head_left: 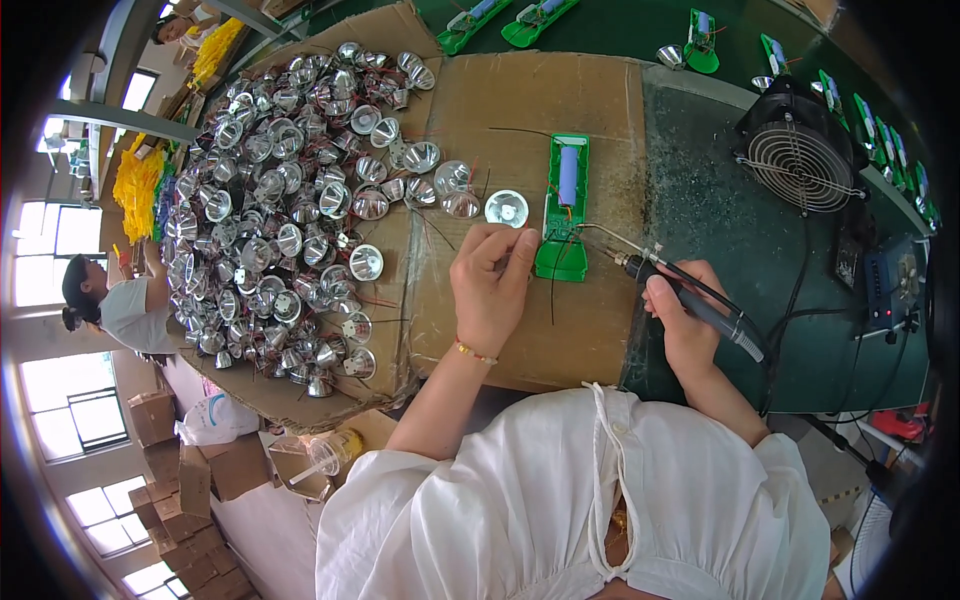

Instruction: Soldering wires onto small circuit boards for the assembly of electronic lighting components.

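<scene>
Between the hands and slightly ahead lies the green casing on brown cardboard, likely light, stiff plastic, best held by its side walls, clear of the blue battery and the thin wires, which could snap. The right hand grips the soldering iron pen-like by its dark handle. The left hand curls beside the casing; whether its fingertips pinch a wire, I cannot tell. Just beyond them, the shiny reflector probably scratches easily.
</scene>
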The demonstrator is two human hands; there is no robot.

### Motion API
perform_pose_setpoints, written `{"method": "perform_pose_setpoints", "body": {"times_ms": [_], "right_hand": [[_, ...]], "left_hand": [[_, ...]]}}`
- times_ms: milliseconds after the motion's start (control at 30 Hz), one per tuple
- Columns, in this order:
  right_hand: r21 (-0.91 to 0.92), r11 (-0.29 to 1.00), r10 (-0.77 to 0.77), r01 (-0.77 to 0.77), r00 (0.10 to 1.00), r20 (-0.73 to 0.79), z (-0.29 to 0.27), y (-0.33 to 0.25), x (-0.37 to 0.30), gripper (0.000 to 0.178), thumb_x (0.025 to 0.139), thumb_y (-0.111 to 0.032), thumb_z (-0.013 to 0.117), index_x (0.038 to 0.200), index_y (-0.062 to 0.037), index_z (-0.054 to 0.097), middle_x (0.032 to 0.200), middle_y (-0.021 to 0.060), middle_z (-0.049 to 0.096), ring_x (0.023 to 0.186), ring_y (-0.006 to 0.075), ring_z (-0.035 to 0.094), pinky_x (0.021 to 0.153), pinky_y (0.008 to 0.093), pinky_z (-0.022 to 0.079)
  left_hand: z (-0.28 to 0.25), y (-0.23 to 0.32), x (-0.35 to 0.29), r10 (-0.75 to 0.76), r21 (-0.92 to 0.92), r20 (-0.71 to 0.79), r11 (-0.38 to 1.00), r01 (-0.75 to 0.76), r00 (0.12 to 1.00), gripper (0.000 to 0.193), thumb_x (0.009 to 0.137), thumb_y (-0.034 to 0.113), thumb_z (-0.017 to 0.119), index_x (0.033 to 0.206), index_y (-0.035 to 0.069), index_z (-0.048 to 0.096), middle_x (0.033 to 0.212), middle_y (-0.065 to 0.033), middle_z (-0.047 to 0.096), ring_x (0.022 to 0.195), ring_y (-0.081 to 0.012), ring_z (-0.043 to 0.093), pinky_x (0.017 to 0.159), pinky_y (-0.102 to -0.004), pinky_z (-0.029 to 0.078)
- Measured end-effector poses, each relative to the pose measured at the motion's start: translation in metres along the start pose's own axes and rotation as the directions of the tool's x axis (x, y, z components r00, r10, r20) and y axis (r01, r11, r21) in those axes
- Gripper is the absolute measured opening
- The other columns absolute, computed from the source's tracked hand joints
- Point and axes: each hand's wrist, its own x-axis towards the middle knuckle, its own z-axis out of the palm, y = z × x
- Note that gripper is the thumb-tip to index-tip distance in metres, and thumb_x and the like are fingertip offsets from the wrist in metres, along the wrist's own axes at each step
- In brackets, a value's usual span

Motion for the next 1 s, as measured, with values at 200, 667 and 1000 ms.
{"method": "perform_pose_setpoints", "body": {"times_ms": [200, 667, 1000], "right_hand": [[-0.006, 1.0, 0.003, -0.004, 1.0, -0.027, 0.003, 0.0, 0.001, 0.016, 0.079, -0.01, 0.067, 0.084, 0.0, 0.056, 0.068, 0.0039, 0.059, 0.058, 0.0066, 0.053, 0.054, 0.0207, 0.042], [-0.185, 0.977, -0.11, 0.106, 0.994, -0.015, 0.004, 0.003, -0.001, 0.015, 0.079, -0.011, 0.068, 0.08, -0.0006, 0.056, 0.063, 0.0017, 0.057, 0.055, 0.0054, 0.051, 0.05, 0.02, 0.041], [0.07, 0.997, -0.006, 0.011, 0.998, -0.064, -0.004, -0.006, -0.002, 0.018, 0.081, -0.008, 0.065, 0.09, 0.0017, 0.054, 0.071, 0.0079, 0.06, 0.06, 0.0091, 0.057, 0.055, 0.0212, 0.047]], "left_hand": [[-0.001, 0.0, 0.006, 0.091, 0.221, 0.269, 0.963, -0.153, 0.959, 0.013, 0.075, 0.015, 0.067, 0.074, 0.002, 0.066, 0.08, -0.0083, 0.055, 0.068, -0.0209, 0.054, 0.056, -0.0305, 0.043], [0.006, 0.0, 0.012, 0.009, 0.268, 0.277, 0.96, -0.086, 0.961, 0.014, 0.073, 0.019, 0.065, 0.066, 0.007, 0.066, 0.078, -0.0061, 0.057, 0.078, -0.0253, 0.056, 0.067, -0.0375, 0.043], [0.006, 0.001, 0.011, -0.003, 0.276, 0.265, 0.958, -0.073, 0.964, 0.013, 0.072, 0.019, 0.066, 0.066, 0.007, 0.066, 0.077, -0.006, 0.057, 0.077, -0.0251, 0.056, 0.067, -0.0377, 0.042]]}}
